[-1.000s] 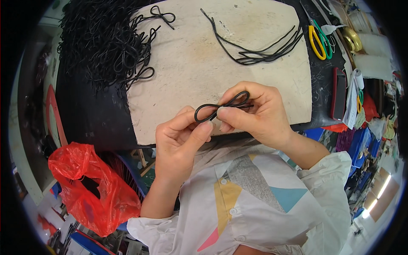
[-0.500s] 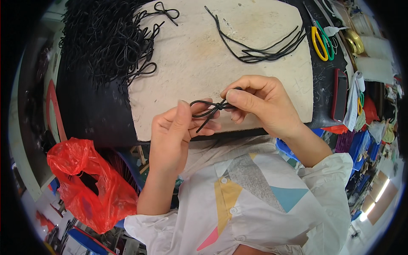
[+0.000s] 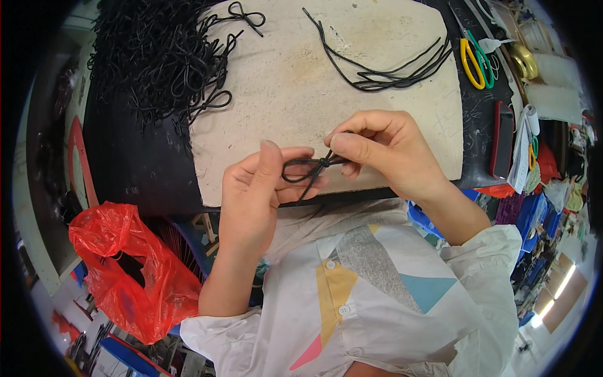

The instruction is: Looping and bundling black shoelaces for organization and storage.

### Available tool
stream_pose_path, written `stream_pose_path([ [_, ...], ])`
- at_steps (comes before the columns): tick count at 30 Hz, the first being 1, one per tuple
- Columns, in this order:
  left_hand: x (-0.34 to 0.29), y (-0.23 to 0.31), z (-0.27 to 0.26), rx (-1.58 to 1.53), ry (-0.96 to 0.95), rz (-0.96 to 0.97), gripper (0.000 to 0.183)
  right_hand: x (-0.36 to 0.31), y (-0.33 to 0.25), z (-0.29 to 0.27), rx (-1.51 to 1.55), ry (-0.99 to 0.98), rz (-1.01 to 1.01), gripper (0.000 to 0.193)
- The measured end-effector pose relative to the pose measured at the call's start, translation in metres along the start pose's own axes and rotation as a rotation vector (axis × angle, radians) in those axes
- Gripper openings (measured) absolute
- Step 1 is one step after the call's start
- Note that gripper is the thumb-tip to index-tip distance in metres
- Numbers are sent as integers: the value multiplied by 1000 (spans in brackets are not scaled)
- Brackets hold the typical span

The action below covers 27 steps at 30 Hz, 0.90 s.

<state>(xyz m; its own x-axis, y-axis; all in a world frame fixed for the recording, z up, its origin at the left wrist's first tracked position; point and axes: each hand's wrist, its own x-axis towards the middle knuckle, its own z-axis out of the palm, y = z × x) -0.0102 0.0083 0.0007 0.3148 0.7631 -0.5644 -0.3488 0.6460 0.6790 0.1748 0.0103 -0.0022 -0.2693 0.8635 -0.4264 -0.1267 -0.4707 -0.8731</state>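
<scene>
A black cord tied in a bow (image 3: 324, 162) hangs over the near edge of the pale board, its knot between my hands. My right hand (image 3: 383, 151) pinches one end of it between thumb and fingers. My left hand (image 3: 254, 182) has its thumb raised and apart from its fingers. The bow's left loop lies in front of those fingers, with no grip on it visible. One loose cord end points down towards my lap.
The pale board (image 3: 270, 94) lies on a black tabletop (image 3: 147, 179). A heap of tied black cords (image 3: 157, 63) covers the far left, and loose cords (image 3: 389, 81) lie far right. Scissors (image 3: 472, 63) and a red-edged phone (image 3: 501, 141) sit rightward. A red plastic bag (image 3: 169, 283) is near left.
My left hand has shifted slightly left, and its thumb has come away from the loop. The bow has tilted and dropped a little, still pinched by my right hand.
</scene>
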Motion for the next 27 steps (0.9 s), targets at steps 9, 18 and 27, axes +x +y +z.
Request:
stream_pose_path([
  [9,18,35,-24,726,219,646,10,17,-4,-46,-955,375,-752,12],
  [18,56,60,-4,1459,339,1318,18,65,-18,-58,-1426,366,-700,8],
  [27,68,31,17,1456,177,1463,28,20,-60,-21,-883,39,-513,10],
])
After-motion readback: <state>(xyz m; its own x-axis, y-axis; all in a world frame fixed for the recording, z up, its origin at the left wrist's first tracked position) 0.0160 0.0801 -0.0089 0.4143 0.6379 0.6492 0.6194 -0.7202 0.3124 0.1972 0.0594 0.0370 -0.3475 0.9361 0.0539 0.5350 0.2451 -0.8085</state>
